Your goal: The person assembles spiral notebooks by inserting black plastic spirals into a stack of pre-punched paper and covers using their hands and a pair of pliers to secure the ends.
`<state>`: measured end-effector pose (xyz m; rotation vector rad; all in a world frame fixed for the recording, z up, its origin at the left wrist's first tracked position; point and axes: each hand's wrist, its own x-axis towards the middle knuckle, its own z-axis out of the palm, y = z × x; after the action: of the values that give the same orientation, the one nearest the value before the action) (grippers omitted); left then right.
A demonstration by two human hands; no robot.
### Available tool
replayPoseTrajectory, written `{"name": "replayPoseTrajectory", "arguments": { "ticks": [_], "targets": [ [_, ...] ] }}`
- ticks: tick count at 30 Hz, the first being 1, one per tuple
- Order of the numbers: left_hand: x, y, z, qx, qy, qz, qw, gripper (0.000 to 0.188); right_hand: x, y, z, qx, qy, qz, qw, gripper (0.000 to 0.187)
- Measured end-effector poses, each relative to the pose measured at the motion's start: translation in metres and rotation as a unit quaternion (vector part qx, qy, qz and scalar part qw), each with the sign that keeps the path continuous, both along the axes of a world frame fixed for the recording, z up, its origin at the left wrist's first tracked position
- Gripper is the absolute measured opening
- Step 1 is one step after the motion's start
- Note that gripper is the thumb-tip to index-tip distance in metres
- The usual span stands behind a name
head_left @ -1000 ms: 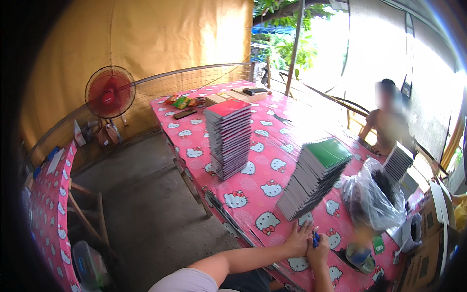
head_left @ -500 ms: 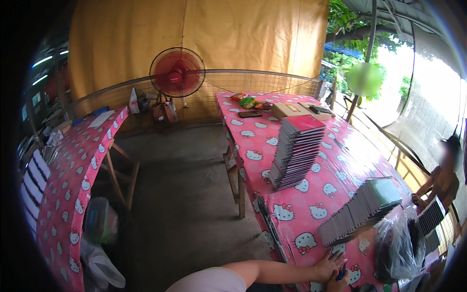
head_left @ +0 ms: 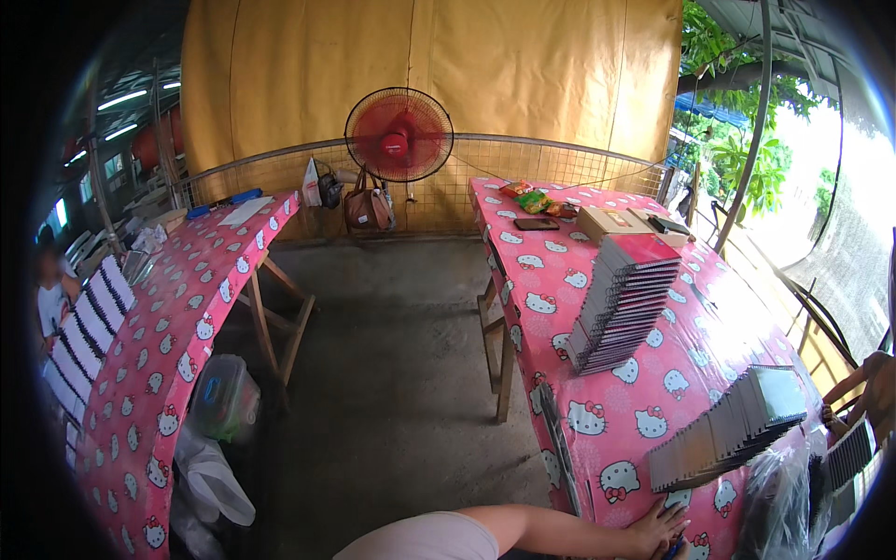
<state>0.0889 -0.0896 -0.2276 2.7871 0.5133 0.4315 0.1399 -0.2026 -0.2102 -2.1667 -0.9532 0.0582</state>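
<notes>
My left hand (head_left: 653,528) lies on the pink patterned tablecloth (head_left: 611,415) at the lower right, its fingers stretched out. Against it, at the bottom edge, my right hand (head_left: 686,553) shows only in part. It is closed round a small dark blue object (head_left: 674,545), too hidden to name. Just beyond both hands is a leaning row of spiral-bound notebooks (head_left: 714,434) with grey-green covers. Farther off stands a tall stack of spiral-bound notebooks (head_left: 623,303), a red cover on top.
Clear plastic wrapping (head_left: 779,495) lies right of my hands. A person's arm (head_left: 863,392) is at the right edge. Cardboard boxes (head_left: 611,222), a phone (head_left: 536,224) and snack packets (head_left: 534,202) lie farther back. Another pink-covered table (head_left: 191,345) runs along the left; a red fan (head_left: 399,135) stands behind.
My view has swung left, so the tables and fan sit farther right in it. Both hands stay together at the same table spot, the right one now more cut off.
</notes>
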Motion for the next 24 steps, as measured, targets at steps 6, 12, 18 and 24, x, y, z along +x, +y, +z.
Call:
{"name": "replayPoseTrajectory", "arguments": {
  "ticks": [6, 12, 18, 24],
  "targets": [
    [-0.016, -0.001, 0.042, -0.041, 0.053, -0.035, 0.997, 0.072, -0.022, 0.002, 0.043, 0.036, 0.001, 0.030, 0.999, 0.035],
    [-0.019, 0.001, 0.034, -0.012, 0.018, -0.050, 0.999, 0.076, 0.011, 0.002, -0.012, 0.064, -0.045, 0.030, 0.996, 0.037],
    [-0.014, -0.003, 0.018, 0.013, 0.023, -0.010, 1.000, 0.076, -0.017, 0.001, 0.025, -0.026, 0.013, -0.008, 1.000, 0.042],
    [-0.019, 0.003, 0.041, 0.008, 0.050, -0.025, 0.998, 0.075, -0.031, 0.002, 0.055, 0.042, -0.012, 0.070, 0.997, 0.037]
  ]
}}
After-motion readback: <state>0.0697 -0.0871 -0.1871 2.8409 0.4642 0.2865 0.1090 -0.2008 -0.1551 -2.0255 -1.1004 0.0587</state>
